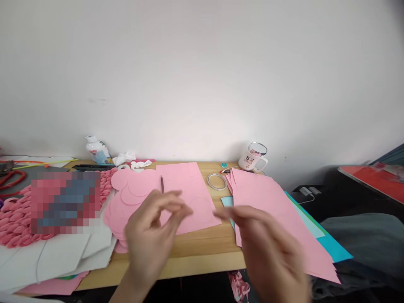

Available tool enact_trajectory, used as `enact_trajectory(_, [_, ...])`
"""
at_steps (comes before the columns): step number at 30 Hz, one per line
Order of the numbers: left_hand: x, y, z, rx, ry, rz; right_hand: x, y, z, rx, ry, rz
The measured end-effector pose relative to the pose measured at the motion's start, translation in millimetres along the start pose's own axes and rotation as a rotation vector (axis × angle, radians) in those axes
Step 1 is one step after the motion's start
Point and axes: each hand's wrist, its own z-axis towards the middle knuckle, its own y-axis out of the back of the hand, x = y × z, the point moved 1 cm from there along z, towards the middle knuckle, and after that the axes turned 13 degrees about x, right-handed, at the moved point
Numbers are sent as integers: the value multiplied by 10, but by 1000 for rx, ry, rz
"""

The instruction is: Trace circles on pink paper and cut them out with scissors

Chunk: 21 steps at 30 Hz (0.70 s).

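Pink rectangular paper sheet with faint circles (187,181) lies just beyond the left hand (151,229) and right hand (268,244), whose blurred fingertips cannot be told as apart or together; a nudge could roll the slim dark pencil (162,184), or a leftward sweep scatter the loose overlapping pink paper discs (121,210).
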Motion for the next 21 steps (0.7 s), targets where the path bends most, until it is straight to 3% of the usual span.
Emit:
enact_trajectory(2, [270,-144,216,91,-35,141,-147,-201,54,84,23,-141])
enact_trajectory(4, [615,-252,304,324,29,282,-394,-416,88,216,47,-388])
enact_trajectory(7, [1055,-297,269,609,89,604,-777,-662,24,387,-43,-651])
enact_trajectory(9, [1232,-269,214,663,105,665,-929,-748,-86,459,-69,-702])
enact_trajectory(12, [1367,-212,153,682,139,740,-988,-775,-259,447,-49,-686])
enact_trajectory(17, [1486,-201,97,619,175,846,-1022,-555,-407,414,-50,-534])
enact_trajectory(19, [1529,-229,68,579,173,883,-1125,-282,-438,283,-128,-469])
enact_trajectory(21, [1565,-263,35,543,143,918,-1295,115,-480,57,-271,-506])
